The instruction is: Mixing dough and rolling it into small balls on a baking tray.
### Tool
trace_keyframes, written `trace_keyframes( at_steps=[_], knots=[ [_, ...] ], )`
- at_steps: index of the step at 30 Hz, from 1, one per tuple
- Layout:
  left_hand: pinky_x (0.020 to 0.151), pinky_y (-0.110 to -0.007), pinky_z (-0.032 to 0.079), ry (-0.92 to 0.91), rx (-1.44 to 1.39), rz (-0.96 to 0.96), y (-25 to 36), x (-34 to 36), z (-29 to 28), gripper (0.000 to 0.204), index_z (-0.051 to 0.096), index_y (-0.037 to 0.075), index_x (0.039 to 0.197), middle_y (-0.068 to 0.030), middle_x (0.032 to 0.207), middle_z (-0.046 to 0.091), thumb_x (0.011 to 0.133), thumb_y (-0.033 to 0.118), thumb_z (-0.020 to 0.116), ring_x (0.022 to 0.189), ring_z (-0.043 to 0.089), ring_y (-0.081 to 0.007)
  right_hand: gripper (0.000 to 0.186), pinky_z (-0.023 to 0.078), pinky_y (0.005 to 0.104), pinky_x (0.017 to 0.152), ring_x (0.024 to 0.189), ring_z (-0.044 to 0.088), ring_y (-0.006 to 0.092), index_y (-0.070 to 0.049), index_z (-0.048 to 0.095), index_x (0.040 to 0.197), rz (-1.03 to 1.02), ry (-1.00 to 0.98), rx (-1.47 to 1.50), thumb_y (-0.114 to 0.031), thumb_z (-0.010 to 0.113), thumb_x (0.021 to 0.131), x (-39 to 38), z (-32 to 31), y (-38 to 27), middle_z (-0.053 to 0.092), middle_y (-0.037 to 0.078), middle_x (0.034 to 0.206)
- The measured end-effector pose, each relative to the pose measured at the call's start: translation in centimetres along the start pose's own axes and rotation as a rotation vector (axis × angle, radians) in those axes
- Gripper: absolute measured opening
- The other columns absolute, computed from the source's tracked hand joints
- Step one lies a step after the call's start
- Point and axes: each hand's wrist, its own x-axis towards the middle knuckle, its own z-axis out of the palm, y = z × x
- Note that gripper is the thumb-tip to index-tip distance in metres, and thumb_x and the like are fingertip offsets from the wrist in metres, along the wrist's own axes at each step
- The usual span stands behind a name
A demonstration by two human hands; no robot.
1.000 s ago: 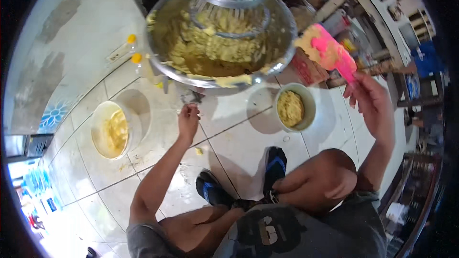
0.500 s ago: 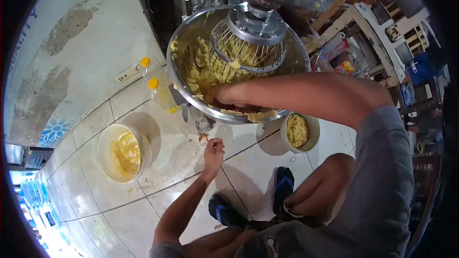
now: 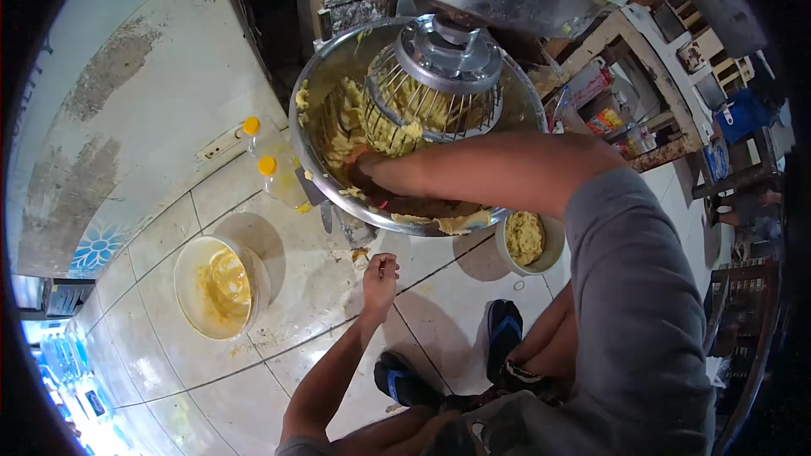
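My right hand (image 3: 380,174) reaches into the steel mixing bowl (image 3: 530,105), its fingers mostly hidden, holding the pink spatula (image 3: 380,202), of which only a small part shows. Above and beside that hand hangs the wire whisk (image 3: 435,101) of a mixer, coated in yellow batter (image 3: 346,105). My left hand (image 3: 382,274) is below the bowl, away from it, fingers curled; whether they hold anything is unclear. A white tub (image 3: 190,308) with batter residue stands on the floor at left; another tub (image 3: 549,253) holding yellow mixture is partly behind my right arm.
Two clear bottles with yellow caps (image 3: 267,165) stand beside a worn white appliance (image 3: 127,25) at left. A cluttered wooden rack (image 3: 629,42) is at upper right, a blue container (image 3: 743,114) beyond it. My sandalled feet (image 3: 503,329) are on the tiled floor (image 3: 211,397).
My right hand has gone from holding the spatula out at the right to deep inside the bowl, moving slightly leftward lately. The view has shifted, showing more of the mixer.
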Motion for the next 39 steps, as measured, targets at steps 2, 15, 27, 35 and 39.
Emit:
trace_keyframes(
  at_steps=[2,15,27,35,39],
  knots=[
    [0.063,-0.024,0.043,0.005,0.002,-0.004,-0.1,0.1,0.0,0.018,0.060,0.004,0.102,-0.0058,0.083,0.059,0.095,0.019,0.052,0.070,0.052,-0.0129,0.014,0.038,0.0373,0.047,0.054,0.047,0.0213,-0.006,0.061,0.082,-0.007,0.017,0.025,-0.015,0.050,0.083,0.4,-0.1,1.0,0.056,0.008,0.067],
    [0.065,-0.026,0.047,-0.056,0.034,0.025,-2.2,1.1,0.6,0.018,0.059,0.003,0.102,-0.0071,0.085,0.061,0.094,0.016,0.050,0.070,0.055,-0.0145,0.017,0.041,0.0356,0.052,0.059,0.053,0.0237,-0.005,0.061,0.086,-0.046,0.109,0.195,-0.019,0.051,0.085,5.0,1.1,1.8,0.059,0.009,0.071],
    [0.065,-0.026,0.045,-0.062,0.060,0.021,-2.4,0.3,-1.0,0.017,0.059,0.002,0.100,-0.0074,0.084,0.059,0.092,0.011,0.048,0.071,0.053,-0.0147,0.016,0.043,0.0305,0.053,0.063,0.051,0.0171,-0.005,0.057,0.093,-0.457,0.222,0.617,-0.004,0.042,0.088,-7.4,-2.1,-2.1,0.059,0.007,0.079],
    [0.061,-0.025,0.045,-0.175,0.160,-0.028,0.6,1.6,-4.4,0.019,0.061,0.005,0.101,-0.0049,0.079,0.061,0.093,0.019,0.050,0.066,0.053,-0.0132,0.017,0.040,0.0240,0.055,0.064,0.048,0.0104,-0.003,0.055,0.105,-0.575,0.275,0.355,-0.004,0.040,0.096,-26.2,-7.1,4.8,0.059,0.004,0.081],
    [0.062,-0.025,0.044,-0.296,0.341,-0.060,3.7,1.3,-6.7,0.020,0.061,0.005,0.103,-0.0048,0.085,0.062,0.093,0.018,0.049,0.070,0.054,-0.0132,0.014,0.040,0.0247,0.060,0.066,0.050,0.0121,-0.002,0.055,0.104,-0.649,0.717,0.084,-0.004,0.043,0.097,-29.1,-5.2,13.6,0.059,0.005,0.082]
  ],
)
